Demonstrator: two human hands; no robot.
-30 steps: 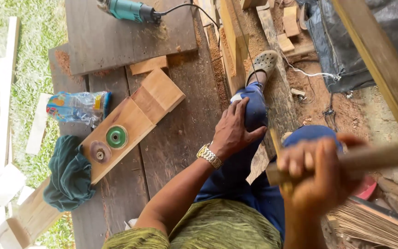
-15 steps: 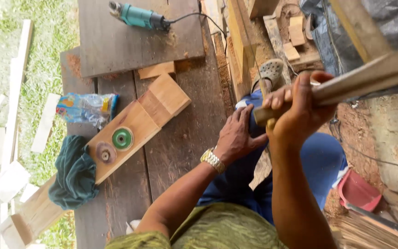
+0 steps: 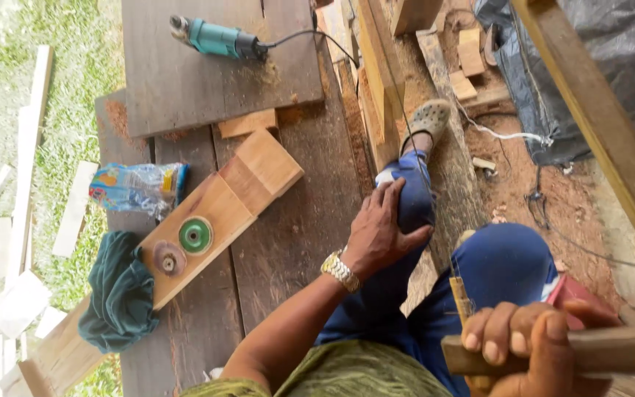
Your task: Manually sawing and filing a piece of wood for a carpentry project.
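My left hand, with a metal watch on the wrist, lies flat on my knee in blue trousers, fingers spread and holding nothing. At the lower right my right hand is closed around a brown wooden bar that runs off the right edge. A thin yellowish stick pokes up just behind that hand. On the dark plank floor left of my knee lies a light wooden block carrying a green disc and a brown disc.
A teal angle grinder with its cable rests on a board at the top. A teal cloth and a plastic packet lie near the block. A slanted timber beam and black tarpaulin fill the right. Grass with wood offcuts lies left.
My right hand has swung the wooden bar down from in front of my knee to the lower right. My left hand has stayed on the knee.
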